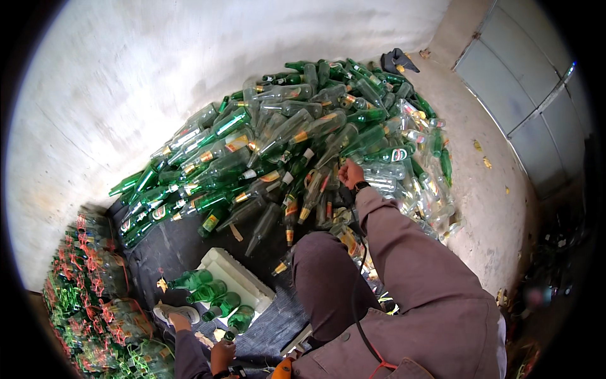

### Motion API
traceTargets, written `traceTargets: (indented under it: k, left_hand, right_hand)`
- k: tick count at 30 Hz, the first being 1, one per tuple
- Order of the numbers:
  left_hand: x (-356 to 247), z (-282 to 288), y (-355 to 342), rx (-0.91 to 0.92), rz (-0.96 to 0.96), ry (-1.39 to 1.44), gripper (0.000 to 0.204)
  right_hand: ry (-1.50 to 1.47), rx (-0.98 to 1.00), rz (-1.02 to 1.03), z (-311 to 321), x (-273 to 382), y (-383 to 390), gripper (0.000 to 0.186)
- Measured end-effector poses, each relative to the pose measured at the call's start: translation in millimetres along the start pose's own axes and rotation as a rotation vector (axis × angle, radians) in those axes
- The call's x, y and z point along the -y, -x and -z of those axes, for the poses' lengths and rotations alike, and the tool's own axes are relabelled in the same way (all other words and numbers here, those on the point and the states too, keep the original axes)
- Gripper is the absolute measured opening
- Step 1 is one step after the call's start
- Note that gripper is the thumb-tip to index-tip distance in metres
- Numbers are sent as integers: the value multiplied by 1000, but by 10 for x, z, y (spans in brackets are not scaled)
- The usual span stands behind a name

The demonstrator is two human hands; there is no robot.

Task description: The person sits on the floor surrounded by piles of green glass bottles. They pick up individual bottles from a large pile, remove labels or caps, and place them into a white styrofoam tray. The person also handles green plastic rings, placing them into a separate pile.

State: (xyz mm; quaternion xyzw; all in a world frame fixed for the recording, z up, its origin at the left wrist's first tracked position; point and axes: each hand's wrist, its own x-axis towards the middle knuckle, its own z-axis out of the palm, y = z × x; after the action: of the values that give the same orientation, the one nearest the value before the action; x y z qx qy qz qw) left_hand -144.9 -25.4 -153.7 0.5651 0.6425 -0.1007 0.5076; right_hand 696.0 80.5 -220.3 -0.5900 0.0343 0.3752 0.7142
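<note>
Low on the left, my left hand [222, 355] is closed round the neck of a green bottle [241, 318]. Its base points toward a white foam block [262, 294]. Several more green bottles [207, 291] lie side by side against that block. My right hand [351, 174], with a dark watch at the wrist, reaches out to the middle of a large bottle heap [284, 129]. Its fingers are curled closed among the bottles; what they grip, if anything, is hidden. Near it lie a green bottle with an oval label [390, 154] and several clear ones.
Bundled bottles with red and green ties [95, 290] stack up at the left. The heap leans toward a white wall [113, 82]. Black sheeting [170, 249] covers the floor before me. My bent knee [325, 271] and a shoe [175, 312] are close by. A grey metal door [524, 69] stands right.
</note>
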Motion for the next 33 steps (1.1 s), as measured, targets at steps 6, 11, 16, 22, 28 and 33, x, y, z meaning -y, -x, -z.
traceTargets:
  k: [6, 11, 16, 22, 28, 33]
  left_hand:
    - [49, -28, 74, -106, -82, -218, 32]
    - [-14, -7, -66, -138, -113, -295, 32]
    - [160, -57, -105, -90, 18, -148, 28]
    - [115, -9, -107, -100, -8, -168, 26]
    - [-8, -27, 59, -98, 65, -119, 26]
    - [40, -4, -73, -166, -29, -70, 26]
  right_hand:
    - [-101, -102, 31, -362, 170, -8, 38]
    - [-96, -140, 92, -290, 261, -130, 36]
    - [-12, -168, 57, -518, 295, -112, 40]
    - [26, -218, 1, -458, 347, -235, 31]
    - [-181, -36, 70, -403, 219, -342, 30]
    - [-264, -85, 131, -167, 553, -171, 25]
